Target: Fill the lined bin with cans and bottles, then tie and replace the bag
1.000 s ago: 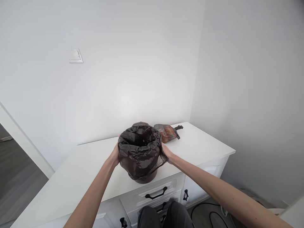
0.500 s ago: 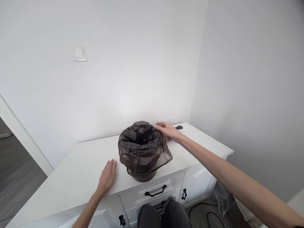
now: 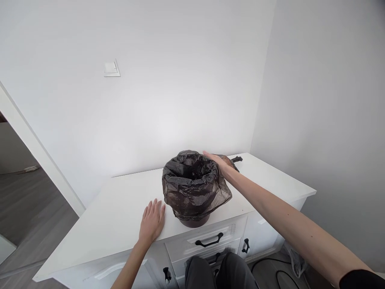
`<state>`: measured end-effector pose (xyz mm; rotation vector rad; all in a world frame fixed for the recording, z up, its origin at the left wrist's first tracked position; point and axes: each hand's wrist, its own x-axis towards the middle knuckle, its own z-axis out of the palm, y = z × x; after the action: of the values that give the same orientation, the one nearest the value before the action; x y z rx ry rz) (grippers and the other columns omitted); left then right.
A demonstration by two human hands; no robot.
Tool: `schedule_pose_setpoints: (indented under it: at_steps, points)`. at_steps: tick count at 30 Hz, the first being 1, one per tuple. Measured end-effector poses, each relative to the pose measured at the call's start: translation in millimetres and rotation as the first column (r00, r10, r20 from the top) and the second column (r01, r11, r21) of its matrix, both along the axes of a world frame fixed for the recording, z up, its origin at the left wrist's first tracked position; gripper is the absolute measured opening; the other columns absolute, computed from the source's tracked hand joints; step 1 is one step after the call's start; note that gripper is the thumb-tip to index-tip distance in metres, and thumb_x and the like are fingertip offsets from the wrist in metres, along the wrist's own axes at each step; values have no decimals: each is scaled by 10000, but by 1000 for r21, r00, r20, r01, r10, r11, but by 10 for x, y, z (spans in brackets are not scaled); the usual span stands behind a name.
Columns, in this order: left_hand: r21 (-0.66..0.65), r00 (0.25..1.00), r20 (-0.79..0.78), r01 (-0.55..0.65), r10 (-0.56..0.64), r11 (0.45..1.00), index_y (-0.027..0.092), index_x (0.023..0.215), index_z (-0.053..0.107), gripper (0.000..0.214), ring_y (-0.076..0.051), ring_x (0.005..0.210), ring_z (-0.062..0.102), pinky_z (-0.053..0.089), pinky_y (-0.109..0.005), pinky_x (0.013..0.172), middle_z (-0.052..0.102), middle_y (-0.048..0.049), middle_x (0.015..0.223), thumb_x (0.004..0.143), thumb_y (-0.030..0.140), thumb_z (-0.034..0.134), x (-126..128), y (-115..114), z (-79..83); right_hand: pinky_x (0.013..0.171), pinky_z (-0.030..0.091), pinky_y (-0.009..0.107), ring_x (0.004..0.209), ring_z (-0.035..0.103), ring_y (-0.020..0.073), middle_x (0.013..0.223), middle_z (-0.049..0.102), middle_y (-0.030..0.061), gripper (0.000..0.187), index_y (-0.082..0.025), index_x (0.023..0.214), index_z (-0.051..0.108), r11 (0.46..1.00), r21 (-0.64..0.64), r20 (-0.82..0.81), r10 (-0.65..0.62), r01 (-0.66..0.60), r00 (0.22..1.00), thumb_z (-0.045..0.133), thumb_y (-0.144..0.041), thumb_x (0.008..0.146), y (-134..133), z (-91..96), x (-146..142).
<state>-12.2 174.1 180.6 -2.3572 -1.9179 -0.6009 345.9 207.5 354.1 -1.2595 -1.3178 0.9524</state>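
A brown bin point(image 3: 195, 222) stands upright on the white cabinet top, lined with a thin black trash bag point(image 3: 192, 196) folded down over its rim. My left hand point(image 3: 152, 220) lies flat on the cabinet top just left of the bin, fingers stretched out and holding nothing. Against the right back side of the bagged rim rests my right hand point(image 3: 218, 160), its fingers extended and partly hidden behind the bag. Behind my right wrist lies a dark, knotted plastic bag point(image 3: 236, 159) with something brownish inside; my arm covers part of it.
The white cabinet point(image 3: 132, 200) stands against the wall, with a black drawer handle point(image 3: 209, 240) at its front. A light switch point(image 3: 112, 69) is on the wall. A black cable point(image 3: 270, 260) and a clear plastic bag point(image 3: 296, 263) lie on the floor at right.
The view has shifted left, so everything sits further right. My left hand's fingers have spread more. My right hand has flattened against the bag's side, its fingers now further behind the rim.
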Motion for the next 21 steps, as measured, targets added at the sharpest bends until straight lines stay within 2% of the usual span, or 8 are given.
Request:
schedule_pose_setpoints:
  at_steps: [3, 6, 8, 10, 13, 17, 19, 21]
  points:
    - [16, 1000, -29, 7, -6, 1000, 130, 1468, 541, 628, -345, 1552, 344, 273, -545, 1270, 479, -146, 1615, 1061, 517, 261, 3, -1, -12, 1101, 466, 412, 1208, 658, 271, 1249, 752, 126, 625, -205, 1224, 730, 993, 33, 7, 112, -112, 994, 834, -602, 752, 84, 129, 82]
    - [28, 999, -53, 11, -9, 1000, 124, 1468, 542, 638, -349, 1549, 348, 277, -538, 1269, 483, -150, 1610, 1061, 521, 253, 6, -5, -14, 1057, 474, 380, 1137, 678, 260, 1265, 743, 117, 632, -218, 1172, 759, 978, 42, 144, 198, -206, 970, 954, -440, 614, 228, 304, 88]
    - [33, 998, -63, 10, -8, 999, 133, 1464, 545, 629, -346, 1545, 357, 283, -538, 1266, 492, -150, 1603, 1062, 518, 252, 6, -7, -17, 1000, 492, 351, 1064, 695, 252, 1184, 770, 96, 494, -207, 1061, 794, 985, 42, 227, 156, -170, 961, 932, -420, 637, 312, 389, 42]
    - [37, 998, -69, 10, -7, 999, 152, 1462, 544, 609, -338, 1544, 361, 289, -536, 1263, 500, -141, 1598, 1063, 510, 255, 5, -7, -22, 947, 502, 323, 1017, 698, 243, 1078, 788, 71, 330, -198, 952, 805, 993, 50, 251, 92, -108, 964, 847, -446, 738, 367, 420, -10]
    - [38, 997, -74, 3, -1, 999, 170, 1466, 540, 595, -326, 1546, 359, 293, -524, 1262, 502, -129, 1598, 1066, 502, 250, 7, -6, -29, 895, 505, 301, 992, 689, 244, 939, 784, 50, 232, -193, 811, 781, 999, 33, 245, 17, -26, 969, 760, -424, 814, 377, 346, -21]
    - [35, 997, -79, -11, 14, 999, 168, 1464, 542, 611, -319, 1542, 367, 288, -506, 1266, 495, -121, 1605, 1067, 518, 235, 21, 5, -38, 779, 521, 310, 823, 685, 240, 747, 758, 66, 226, -154, 661, 713, 998, -70, 237, 14, 3, 971, 763, -334, 788, 267, 87, 80]
    - [34, 997, -81, -13, 16, 999, 161, 1457, 547, 620, -322, 1542, 366, 285, -502, 1266, 491, -122, 1608, 1067, 521, 226, 27, 12, -40, 743, 537, 325, 781, 691, 244, 759, 767, 82, 211, -148, 705, 725, 996, -87, 219, 9, 10, 976, 754, -339, 790, 188, -17, 136]
    - [35, 997, -83, -9, 12, 999, 153, 1450, 553, 624, -327, 1543, 362, 279, -502, 1268, 490, -124, 1608, 1067, 517, 222, 30, 17, -40, 782, 563, 344, 859, 718, 264, 913, 795, 110, 225, -157, 870, 765, 998, -49, 195, -32, 42, 980, 736, -373, 814, 115, -45, 184]
